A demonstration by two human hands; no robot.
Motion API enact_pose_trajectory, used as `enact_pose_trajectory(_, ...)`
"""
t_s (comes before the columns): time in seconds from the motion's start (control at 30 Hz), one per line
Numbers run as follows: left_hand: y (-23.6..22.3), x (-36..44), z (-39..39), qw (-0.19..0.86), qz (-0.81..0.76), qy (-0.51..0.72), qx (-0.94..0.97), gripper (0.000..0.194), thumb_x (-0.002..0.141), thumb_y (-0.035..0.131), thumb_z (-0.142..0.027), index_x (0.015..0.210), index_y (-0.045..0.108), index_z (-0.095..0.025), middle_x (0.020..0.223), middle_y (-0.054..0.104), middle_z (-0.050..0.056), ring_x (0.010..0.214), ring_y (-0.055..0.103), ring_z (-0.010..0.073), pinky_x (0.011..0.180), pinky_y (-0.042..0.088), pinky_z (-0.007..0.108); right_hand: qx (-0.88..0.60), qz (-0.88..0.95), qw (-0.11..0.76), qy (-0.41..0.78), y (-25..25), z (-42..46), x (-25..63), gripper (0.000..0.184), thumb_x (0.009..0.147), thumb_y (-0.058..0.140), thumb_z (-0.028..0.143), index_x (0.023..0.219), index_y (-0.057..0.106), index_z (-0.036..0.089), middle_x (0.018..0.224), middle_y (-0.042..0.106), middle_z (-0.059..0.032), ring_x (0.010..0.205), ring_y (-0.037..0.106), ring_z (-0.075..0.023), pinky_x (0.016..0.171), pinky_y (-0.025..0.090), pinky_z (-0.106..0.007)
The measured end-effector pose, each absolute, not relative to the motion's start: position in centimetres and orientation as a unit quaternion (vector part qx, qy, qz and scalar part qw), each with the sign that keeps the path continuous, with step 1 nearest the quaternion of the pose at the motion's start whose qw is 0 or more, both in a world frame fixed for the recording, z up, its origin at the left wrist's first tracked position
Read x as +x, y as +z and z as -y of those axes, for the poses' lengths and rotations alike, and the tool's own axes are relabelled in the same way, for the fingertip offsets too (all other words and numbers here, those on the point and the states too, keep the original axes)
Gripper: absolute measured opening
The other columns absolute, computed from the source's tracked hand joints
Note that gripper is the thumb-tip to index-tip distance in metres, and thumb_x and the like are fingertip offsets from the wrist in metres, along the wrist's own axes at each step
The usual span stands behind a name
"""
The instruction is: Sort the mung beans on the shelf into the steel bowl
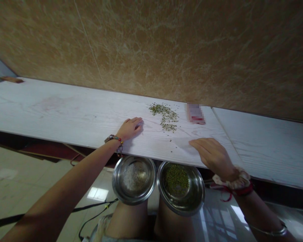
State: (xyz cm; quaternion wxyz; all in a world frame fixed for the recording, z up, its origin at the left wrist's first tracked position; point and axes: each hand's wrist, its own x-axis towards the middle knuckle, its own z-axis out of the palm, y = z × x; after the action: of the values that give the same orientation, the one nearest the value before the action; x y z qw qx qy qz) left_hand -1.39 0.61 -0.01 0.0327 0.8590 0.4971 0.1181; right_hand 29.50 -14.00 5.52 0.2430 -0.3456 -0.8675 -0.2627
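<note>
My left hand [129, 129] rests on the white wood-grain board, fingers loosely stretched and lying on it, left of a scatter of small green beans [168, 116]. My right hand [213, 155] hovers over the board's front edge, its fingers pressed together and pointing left; whatever they may hold is hidden. A few stray beans lie between it and the pile. Below the edge, a steel bowl [116, 181] with whitish, grain-like contents sits on my left thigh. Another steel bowl [201, 191] on my right thigh holds many green beans [176, 178].
The long white board [65, 114] runs along a brown marbled wall [151, 50], with a seam to the right. A blurred packet or card [195, 113] lies behind the beans. At the far left is a brown block [12, 79]. A black cable [93, 212] hangs above the tiled floor.
</note>
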Motion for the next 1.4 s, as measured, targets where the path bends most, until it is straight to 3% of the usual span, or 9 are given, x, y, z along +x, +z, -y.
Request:
enact_pose_trajectory(0.23,-0.2,-1.4,-0.7,0.038,-0.5,0.121,0.857,0.042,0.086,0.04,-0.026,0.126,0.051,-0.022,0.135,0.049,0.004,0.125,0.044,0.0202,0.106,0.03,0.039,-0.382,0.844,0.236,-0.293,4.8,13.1,29.8,0.037,0.08,0.04,0.0,0.106,0.06,0.017,0.086,0.07,-0.006,0.08,0.062,-0.0173,0.074,0.046,-0.032)
enact_pose_trajectory(0.53,-0.3,-1.4,-0.8,0.034,-0.496,0.127,0.858,0.042,0.086,0.039,-0.026,0.125,0.052,-0.019,0.135,0.05,0.006,0.126,0.044,0.0205,0.105,0.031,0.037,-0.376,0.843,0.234,-0.305,4.9,12.7,28.9,0.029,0.081,0.042,0.0,0.098,0.06,0.015,0.083,0.07,-0.0067,0.077,0.062,-0.0174,0.071,0.045,-0.031)
enact_pose_trajectory(0.83,-0.4,-1.5,-0.8,0.033,-0.49,0.129,0.861,0.042,0.086,0.038,-0.026,0.124,0.052,-0.018,0.135,0.05,0.007,0.126,0.044,0.0207,0.105,0.032,0.037,-0.391,0.841,0.237,-0.289,4.5,12.9,28.7,0.031,0.081,0.042,0.001,0.103,0.059,0.014,0.085,0.069,-0.0076,0.079,0.061,-0.018,0.074,0.044,-0.032)
enact_pose_trajectory(0.97,0.0,-1.4,-0.4,0.034,-0.44,0.118,0.89,0.041,0.084,0.041,-0.027,0.121,0.054,-0.015,0.133,0.051,0.009,0.124,0.046,0.0212,0.103,0.034,0.035,-0.398,0.837,0.228,-0.297,4.4,12.6,28.9,0.031,0.081,0.041,0.001,0.102,0.06,0.015,0.084,0.069,-0.0068,0.077,0.06,-0.0181,0.072,0.043,-0.032)
enact_pose_trajectory(1.2,0.6,-1.5,-0.1,0.061,-0.31,0.089,0.945,0.041,0.085,0.044,-0.034,0.124,0.051,-0.022,0.137,0.048,0.003,0.125,0.045,0.0179,0.105,0.032,0.032,-0.397,0.829,0.251,-0.305,4.9,11.6,28.1,0.027,0.083,0.043,0.003,0.102,0.06,0.014,0.086,0.07,-0.0071,0.078,0.06,-0.0175,0.072,0.043,-0.031)
enact_pose_trajectory(1.4,0.1,-1.4,-0.5,0.037,-0.31,0.107,0.944,0.04,0.086,0.042,-0.032,0.122,0.051,-0.017,0.131,0.053,0.009,0.118,0.052,0.021,0.1,0.039,0.034,-0.388,0.84,0.241,-0.291,5.1,9.9,25.6,0.027,0.085,0.04,0.003,0.098,0.063,0.011,0.085,0.069,-0.0084,0.076,0.058,-0.0173,0.068,0.04,-0.03)
